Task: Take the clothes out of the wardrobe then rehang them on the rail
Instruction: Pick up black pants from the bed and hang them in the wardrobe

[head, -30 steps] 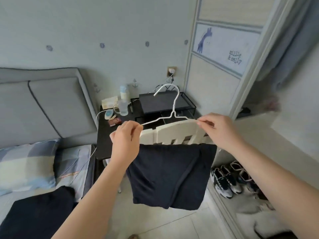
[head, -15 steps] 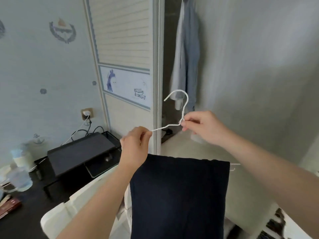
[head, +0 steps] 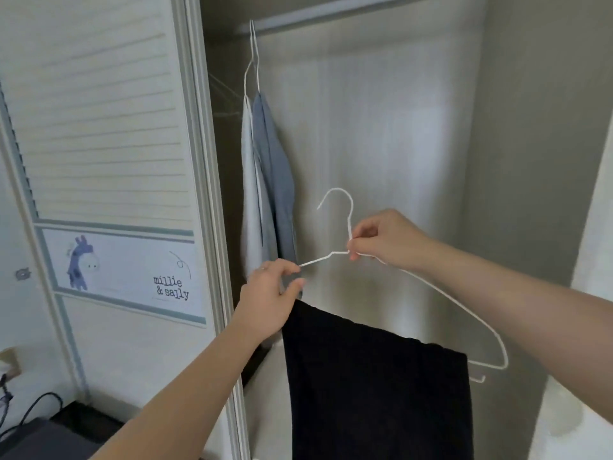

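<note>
A white wire hanger (head: 341,207) carries a folded dark navy garment (head: 378,390) over its lower bar. My right hand (head: 384,239) pinches the hanger at the base of its hook. My left hand (head: 270,300) grips the hanger's left shoulder end, above the garment's edge. The hanger is held in front of the open wardrobe, well below the rail (head: 318,11). On the rail's left end hang a white garment (head: 250,200) and a blue-grey garment (head: 277,180) on thin white hangers.
The wardrobe's sliding louvred door (head: 109,134) with a giraffe picture stands to the left. The wardrobe's pale back wall (head: 391,127) is bare to the right of the hanging clothes. A black stand (head: 43,436) and cables sit at the bottom left.
My view has swung from the bedside table and chair up to the wardrobe interior. Both hands have carried the hanger with the dark garment toward the wardrobe opening, and the rail has come into sight.
</note>
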